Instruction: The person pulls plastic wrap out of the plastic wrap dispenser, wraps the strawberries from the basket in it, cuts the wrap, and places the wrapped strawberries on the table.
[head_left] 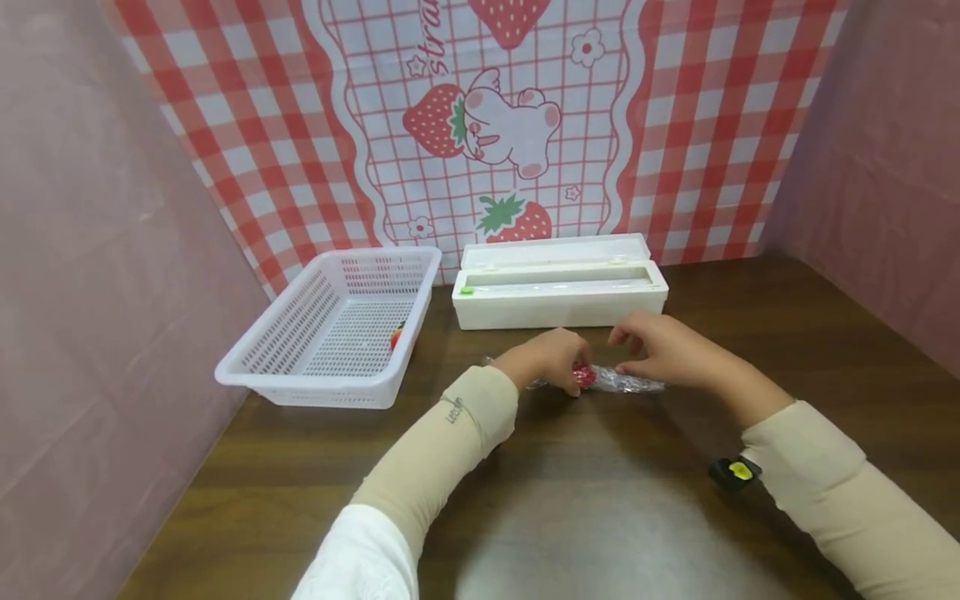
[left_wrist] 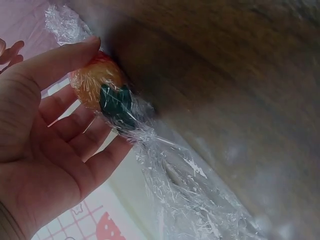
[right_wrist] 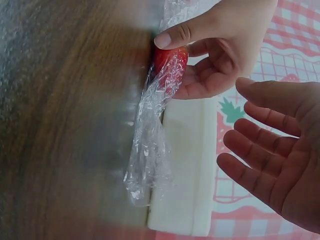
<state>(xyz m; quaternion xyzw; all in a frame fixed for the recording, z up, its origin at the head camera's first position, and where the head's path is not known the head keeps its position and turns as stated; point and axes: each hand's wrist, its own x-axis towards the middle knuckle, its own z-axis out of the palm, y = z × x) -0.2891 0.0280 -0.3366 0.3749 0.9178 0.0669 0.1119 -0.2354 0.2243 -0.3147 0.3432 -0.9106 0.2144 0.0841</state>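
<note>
A small red and yellow-orange fruit with a dark green leaf (left_wrist: 97, 82) lies wrapped in clear plastic film (head_left: 630, 382), whose crumpled, twisted ends trail off on both sides. My left hand (head_left: 551, 358) holds the wrapped fruit between thumb and fingers, low over the brown table. To its right, my right hand (head_left: 667, 354) hovers by the film's right end, fingers relaxed and apart. In the right wrist view that hand (right_wrist: 280, 145) holds nothing, and the film end (right_wrist: 147, 165) hangs away from its fingertips.
Behind the hands stands a long white cling film box (head_left: 555, 310) with its lid raised and a green tab at its left. A white perforated basket (head_left: 300, 382) at the left contains a small red and yellow item (head_left: 396, 337). A strawberry-print cloth (head_left: 577, 125) hangs at the back.
</note>
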